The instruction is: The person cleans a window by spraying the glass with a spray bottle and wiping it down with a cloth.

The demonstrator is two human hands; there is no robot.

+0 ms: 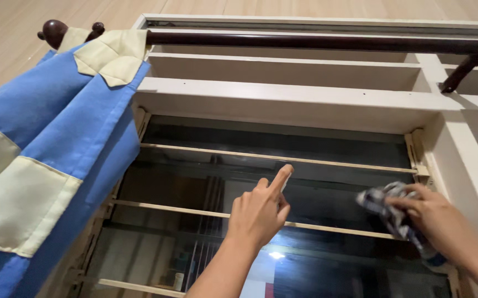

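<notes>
Your right hand has its fingers bunched tight on that soft, light rag — left hand holds nothing, index finger out — go easy on the fragile glass slats.

Curtain, left of the frame: bright blue with pale cream-yellow blocks, cream tabs at the top. Curtain rod, along the top: dark glossy brown, round dark finial at upper left. Window frame: off-white. Louvre panes, centre: dark tinted glass, edges pale cream-tan. Cloth, right of centre, in the right hand: dark blue and white, patterned, blurred so the exact pattern cannot be told. Ceiling, upper left: light tan boards.
</notes>
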